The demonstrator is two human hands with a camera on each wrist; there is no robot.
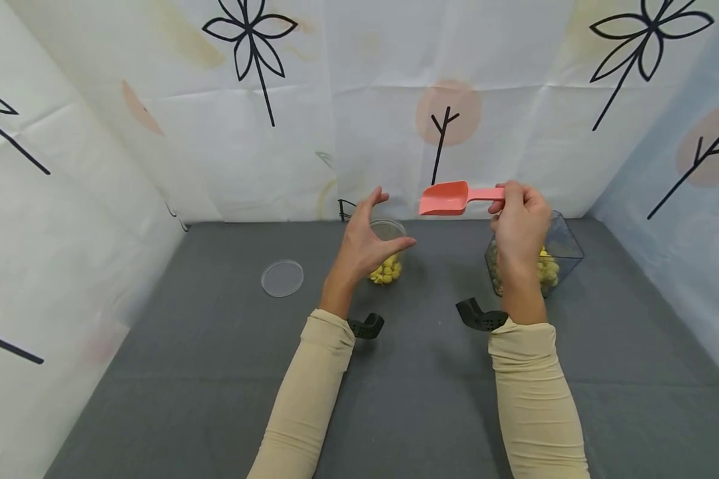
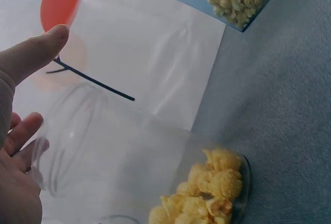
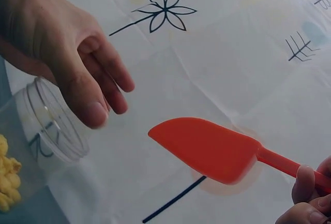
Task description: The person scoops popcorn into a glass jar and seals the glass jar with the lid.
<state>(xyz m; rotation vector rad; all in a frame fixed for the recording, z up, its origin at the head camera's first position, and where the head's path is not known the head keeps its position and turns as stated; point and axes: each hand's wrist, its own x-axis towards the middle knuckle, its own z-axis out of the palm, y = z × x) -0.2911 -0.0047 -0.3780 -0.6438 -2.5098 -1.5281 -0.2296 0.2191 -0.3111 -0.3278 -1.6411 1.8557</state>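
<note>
My right hand (image 1: 520, 223) grips the handle of a coral-red scoop (image 1: 446, 198), held level above the table; no popcorn shows in its bowl. A clear round jar (image 2: 129, 146) with its mouth uncovered stands near the back wall, yellow popcorn (image 2: 207, 188) at its bottom. Beside the jar's rim is my left hand (image 1: 362, 249), thumb and fingers spread wide, and it partly hides the jar in the head view. Behind my right forearm stands a clear square container (image 1: 566, 247) with more popcorn (image 1: 547, 269) inside.
A clear round lid (image 1: 282, 278) lies flat on the grey table (image 1: 413, 399), left of the jar. White cloth walls (image 1: 371, 133) with printed flowers enclose the back and both sides. Dark wrist mounts (image 1: 482, 318) stick out inward from both wrists.
</note>
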